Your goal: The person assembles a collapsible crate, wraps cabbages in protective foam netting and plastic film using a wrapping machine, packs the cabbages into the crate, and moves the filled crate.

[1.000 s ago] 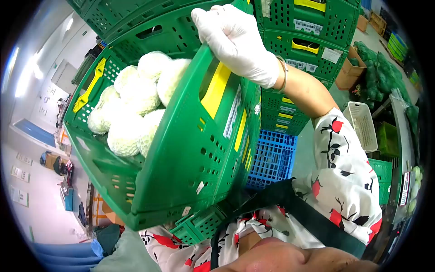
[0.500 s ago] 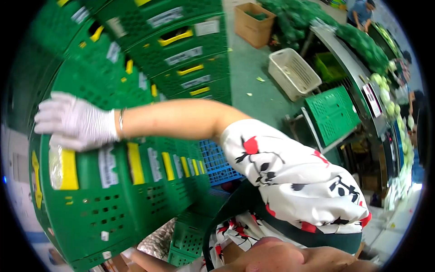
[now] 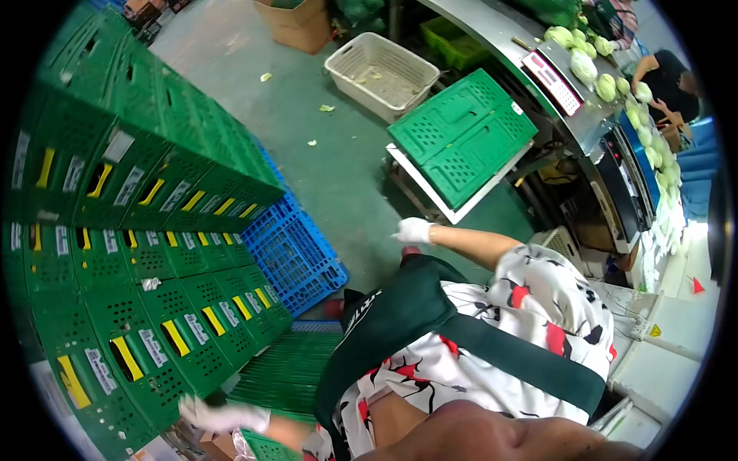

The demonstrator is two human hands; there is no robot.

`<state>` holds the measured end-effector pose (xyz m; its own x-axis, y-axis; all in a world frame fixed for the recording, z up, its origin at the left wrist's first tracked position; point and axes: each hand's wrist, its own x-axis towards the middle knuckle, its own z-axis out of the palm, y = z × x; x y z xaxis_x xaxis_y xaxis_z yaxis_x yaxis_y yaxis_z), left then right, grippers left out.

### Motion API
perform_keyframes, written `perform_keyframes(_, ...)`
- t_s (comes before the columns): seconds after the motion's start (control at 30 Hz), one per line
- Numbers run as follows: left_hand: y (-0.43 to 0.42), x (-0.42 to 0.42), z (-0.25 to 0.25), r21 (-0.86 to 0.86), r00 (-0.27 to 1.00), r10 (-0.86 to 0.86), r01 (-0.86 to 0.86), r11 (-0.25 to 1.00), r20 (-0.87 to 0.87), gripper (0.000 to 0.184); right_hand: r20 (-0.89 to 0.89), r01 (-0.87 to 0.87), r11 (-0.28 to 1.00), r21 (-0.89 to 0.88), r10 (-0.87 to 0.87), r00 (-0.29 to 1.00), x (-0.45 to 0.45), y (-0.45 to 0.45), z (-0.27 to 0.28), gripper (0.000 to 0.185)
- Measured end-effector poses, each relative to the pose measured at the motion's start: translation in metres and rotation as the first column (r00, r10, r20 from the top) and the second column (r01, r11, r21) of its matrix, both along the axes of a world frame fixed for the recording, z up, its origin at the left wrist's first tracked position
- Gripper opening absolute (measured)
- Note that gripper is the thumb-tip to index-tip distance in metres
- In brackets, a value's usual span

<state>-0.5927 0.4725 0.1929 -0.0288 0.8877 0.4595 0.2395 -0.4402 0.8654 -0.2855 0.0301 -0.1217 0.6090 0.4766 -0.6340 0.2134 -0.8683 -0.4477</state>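
My white-gloved left hand (image 3: 223, 416) is at the lower left with its fingers spread. It is beside the near end of the tall stack of green crates (image 3: 154, 396); whether it touches them I cannot tell. My right hand (image 3: 415, 230), also in a white glove, hangs above the floor in front of my dark green apron (image 3: 384, 307). Its fingers are loosely bent, with nothing visible in them. The crates have yellow handles and white labels. Closest to my right hand are green folded crates (image 3: 469, 131) on a low white-topped stand.
A blue plastic pallet (image 3: 296, 253) lies beside the stacks. Beyond it are a white basket (image 3: 384, 73) and a cardboard box (image 3: 296, 23). On the right, a metal bench carries a scale (image 3: 553, 81) and several cabbages (image 3: 584, 67). A person (image 3: 669, 84) stands behind it.
My right hand has left the top crate of the stack and swung right, out over the floor. The view has turned, bringing more of the floor and bench in. My left hand stays low by the crates.
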Motion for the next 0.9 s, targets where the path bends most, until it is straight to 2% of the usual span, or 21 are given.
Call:
perform_keyframes(0.03, -0.006, 0.028, -0.024, 0.089, 0.968, -0.206, 0.22, 0.972, -0.142, 0.039, -0.009, 0.047, 0.994, -0.096, -0.048, 0.999, 0.004, -0.053, -0.009, 0.055)
perform_keyframes(0.07, -0.047, 0.087, -0.014, -0.073, 0.933, -0.34, 0.333, 0.94, -0.121, 0.034, 0.017, 0.162, 0.978, -0.129, -0.162, 0.987, 0.003, -0.098, -0.004, 0.054)
perform_keyframes(0.1, -0.053, 0.127, -0.044, -0.125, 0.845, -0.508, 0.493, 0.861, -0.167, 0.032, 0.056, 0.285, 0.946, -0.152, -0.28, 0.958, 0.007, -0.129, 0.0, 0.053)
perform_keyframes(0.13, -0.077, 0.166, -0.054, -0.194, 0.672, -0.733, 0.709, 0.678, -0.106, 0.032, 0.055, 0.393, 0.914, -0.104, -0.389, 0.919, 0.003, -0.157, 0.013, 0.052)
perform_keyframes(0.17, -0.107, 0.204, -0.06, -0.279, 0.528, -0.844, 0.799, 0.532, -0.097, 0.033, 0.053, 0.494, 0.868, -0.052, -0.492, 0.869, 0.001, -0.181, 0.027, 0.052)
perform_keyframes(0.2, -0.145, 0.239, -0.07, -0.429, 0.416, -0.904, 0.837, 0.34, 0.095, 0.033, 0.025, 0.579, 0.811, -0.083, -0.58, 0.815, -0.001, -0.205, 0.032, 0.048)
perform_keyframes(0.23, -0.179, 0.266, -0.083, -0.512, 0.281, -0.947, 0.843, 0.165, 0.158, 0.032, 0.038, 0.6, 0.798, -0.054, -0.599, 0.8, 0.0, -0.218, 0.025, 0.047)
perform_keyframes(0.3, -0.236, 0.307, -0.119, -0.597, -0.028, -1.0, 0.802, -0.022, -0.001, 0.039, 0.058, 0.64, 0.769, -0.005, -0.638, 0.768, -0.003, -0.241, 0.005, 0.047)
perform_keyframes(0.33, -0.257, 0.33, -0.156, -0.598, -0.143, -0.99, 0.793, -0.119, 0.008, 0.038, -0.11, 0.797, 0.601, -0.058, -0.798, 0.593, 0.003, -0.219, 0.048, 0.047)
perform_keyframes(0.37, -0.286, 0.346, -0.158, -0.64, -0.236, -0.972, 0.746, -0.182, 0.002, 0.036, 0.125, 0.714, 0.693, 0.103, -0.721, 0.681, -0.007, -0.224, 0.005, 0.048)
perform_keyframes(0.4, -0.31, 0.36, -0.179, -0.634, -0.301, -0.952, 0.746, -0.201, -0.053, 0.035, 0.183, 0.633, 0.767, 0.105, -0.641, 0.746, -0.013, -0.219, 0.001, 0.048)
perform_keyframes(0.43, -0.331, 0.377, -0.212, -0.634, -0.342, -0.939, 0.733, -0.245, -0.032, 0.037, 0.123, 0.578, 0.802, 0.154, -0.596, 0.794, -0.018, -0.217, -0.011, 0.049)
perform_keyframes(0.5, -0.372, 0.407, -0.243, -0.631, -0.431, -0.893, 0.731, -0.26, -0.131, 0.038, -0.058, 0.565, 0.82, 0.091, -0.562, 0.825, -0.023, -0.21, 0.026, 0.047)
perform_keyframes(0.57, -0.407, 0.444, -0.278, -0.647, -0.488, -0.85, 0.717, -0.261, -0.198, 0.039, -0.146, 0.568, 0.823, -0.002, -0.562, 0.814, -0.014, -0.223, 0.022, 0.046)
perform_keyframes(0.6, -0.426, 0.461, -0.282, -0.657, -0.506, -0.833, 0.709, -0.256, -0.222, 0.041, -0.124, 0.601, 0.799, -0.024, -0.599, 0.791, -0.009, -0.239, 0.026, 0.046)
perform_keyframes(0.63, -0.447, 0.477, -0.286, -0.658, -0.506, -0.819, 0.718, -0.227, -0.271, 0.043, -0.105, 0.633, 0.773, -0.038, -0.633, 0.767, -0.004, -0.254, 0.028, 0.047)
perform_keyframes(0.7, -0.485, 0.514, -0.299, -0.608, -0.493, -0.835, 0.749, -0.263, -0.246, 0.043, -0.064, 0.688, 0.725, -0.019, -0.688, 0.723, 0.02, -0.287, 0.027, 0.047)
perform_keyframes(0.77, -0.525, 0.551, -0.307, -0.57, -0.469, -0.786, 0.801, -0.186, -0.403, 0.043, -0.032, 0.73, 0.683, 0.035, -0.729, 0.684, 0.045, -0.323, 0.02, 0.048)
perform_keyframes(0.8, -0.545, 0.57, -0.312, -0.556, -0.44, -0.805, 0.814, -0.17, -0.398, 0.043, -0.035, 0.728, 0.684, 0.042, -0.727, 0.686, 0.063, -0.338, 0.016, 0.048)
perform_keyframes(0.83, -0.565, 0.586, -0.315, -0.548, -0.411, -0.825, 0.822, -0.153, -0.387, 0.043, -0.018, 0.654, 0.753, 0.077, -0.654, 0.756, 0.078, -0.355, 0.002, 0.047)
perform_keyframes(0.9, -0.604, 0.615, -0.332, -0.559, -0.366, -0.811, 0.827, -0.059, -0.456, 0.046, -0.101, 0.594, 0.792, 0.141, -0.585, 0.805, 0.114, -0.386, 0.006, 0.047)
